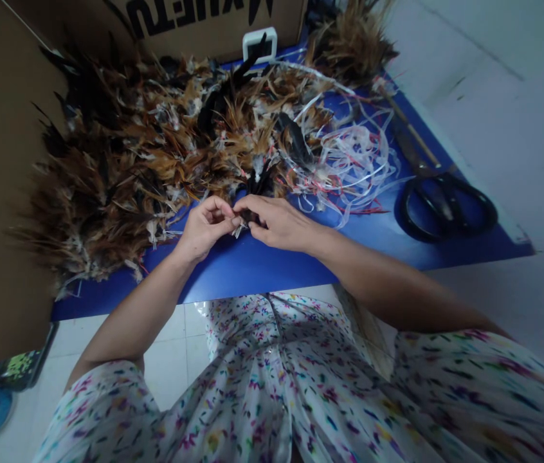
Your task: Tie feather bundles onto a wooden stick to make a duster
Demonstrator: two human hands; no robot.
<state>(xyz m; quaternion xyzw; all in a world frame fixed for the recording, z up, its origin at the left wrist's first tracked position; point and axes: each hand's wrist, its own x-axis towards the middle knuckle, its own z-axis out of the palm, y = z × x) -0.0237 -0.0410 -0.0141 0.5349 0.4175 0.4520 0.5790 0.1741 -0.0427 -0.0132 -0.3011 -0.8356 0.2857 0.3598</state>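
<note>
Near the front edge of the blue table (243, 273), my left hand (206, 226) and my right hand (279, 224) meet with fingertips almost touching. Between them is a small bunch of dark feathers (244, 222) with pale quill ends pointing down. Thumb and forefinger of each hand pinch at this bunch; the exact grip is too small to tell. A large heap of brown and black feathers (156, 145) lies just beyond and to the left of my hands. To the right of the heap is a tangle of white and red string (356, 157).
Large black-handled scissors (445, 207) lie at the right of the table beside a thin stick (414, 135). A cardboard box (204, 29) stands behind the heap, with a white-framed object (259, 46) before it. Another cardboard surface (2, 193) rises at the left. More brown feathers (349, 45) lie at the back right.
</note>
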